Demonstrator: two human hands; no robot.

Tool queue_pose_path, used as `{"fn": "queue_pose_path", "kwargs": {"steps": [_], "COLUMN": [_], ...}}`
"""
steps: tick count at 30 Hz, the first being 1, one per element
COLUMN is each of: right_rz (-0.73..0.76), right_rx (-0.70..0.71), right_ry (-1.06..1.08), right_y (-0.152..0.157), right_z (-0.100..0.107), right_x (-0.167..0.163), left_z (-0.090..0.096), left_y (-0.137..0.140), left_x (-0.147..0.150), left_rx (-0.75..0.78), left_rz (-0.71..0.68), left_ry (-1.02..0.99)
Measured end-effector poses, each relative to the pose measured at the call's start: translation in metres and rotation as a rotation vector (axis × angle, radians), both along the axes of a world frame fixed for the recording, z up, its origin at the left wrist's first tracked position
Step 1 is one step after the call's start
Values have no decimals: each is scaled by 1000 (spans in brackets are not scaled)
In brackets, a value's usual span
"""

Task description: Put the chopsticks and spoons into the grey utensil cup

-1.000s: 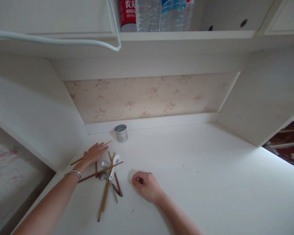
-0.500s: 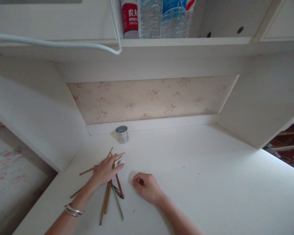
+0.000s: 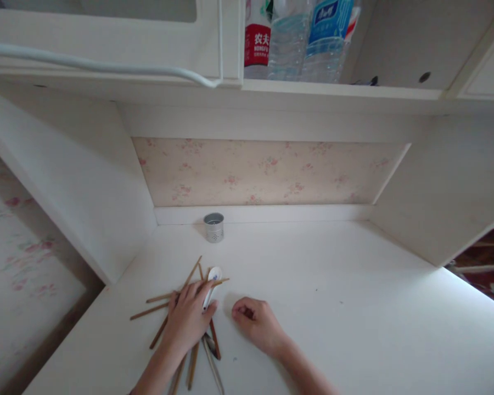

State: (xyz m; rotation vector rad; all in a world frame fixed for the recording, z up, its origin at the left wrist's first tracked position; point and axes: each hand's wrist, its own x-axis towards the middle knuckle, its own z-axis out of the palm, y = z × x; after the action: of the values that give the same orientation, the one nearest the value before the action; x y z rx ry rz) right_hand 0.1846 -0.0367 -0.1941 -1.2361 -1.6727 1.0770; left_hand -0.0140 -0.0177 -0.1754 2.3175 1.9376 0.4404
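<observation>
My left hand (image 3: 190,318) lies palm down over a loose pile of wooden chopsticks (image 3: 147,311), its fingers stretched out across them. Beside its thumb and fingertips a white spoon (image 3: 215,273) with a small blue mark rests among the sticks. A dark metal spoon (image 3: 211,346) and a reddish-brown stick (image 3: 215,340) poke out below the hand. What lies beneath the palm is hidden. To the right, my right hand (image 3: 259,325) rests on the table, loosely curled into a fist, with nothing visible in it.
A grey metal cup with small holes (image 3: 214,230) stands near the back edge of the white table (image 3: 296,263). Overhead, a shelf holds several plastic bottles (image 3: 288,46). A white cable (image 3: 107,66) hangs along the cabinet. Side panels (image 3: 428,186) bound the table.
My left hand has shifted slightly toward me over the pile; more of the white spoon and several chopsticks now show. My right hand stays curled. The camera view has shifted as well.
</observation>
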Motion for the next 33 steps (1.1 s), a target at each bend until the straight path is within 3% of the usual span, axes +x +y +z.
{"fn": "queue_pose_path", "kwargs": {"steps": [3,6,9,14,20,27,33], "right_rz": [-59,-64,-82,-130,-181,-294,-382], "right_rx": [-74,-98,5,82,79,104,206], "right_ry": [85,60,-223,-425,-650,-697,-566], "right_y": [9,28,60,129,185,190,169], "right_z": [-11,-7,17,64,80,72,84], "right_x": [-6,-15,-28,-54,-80,-78,-56], "left_z": [-4,-5,-4,-4,-2,0,0], "left_y": [0,-1,0,5,9,15,18], "left_x": [-1,-1,-3,-8,-11,-14,-16], "left_rx": [51,94,110,136,150,200,245], "left_rz": [4,-1,-7,-2,-17,-51,-87], "left_ry": [-27,-56,-89,-159,-193,-205,-229]}}
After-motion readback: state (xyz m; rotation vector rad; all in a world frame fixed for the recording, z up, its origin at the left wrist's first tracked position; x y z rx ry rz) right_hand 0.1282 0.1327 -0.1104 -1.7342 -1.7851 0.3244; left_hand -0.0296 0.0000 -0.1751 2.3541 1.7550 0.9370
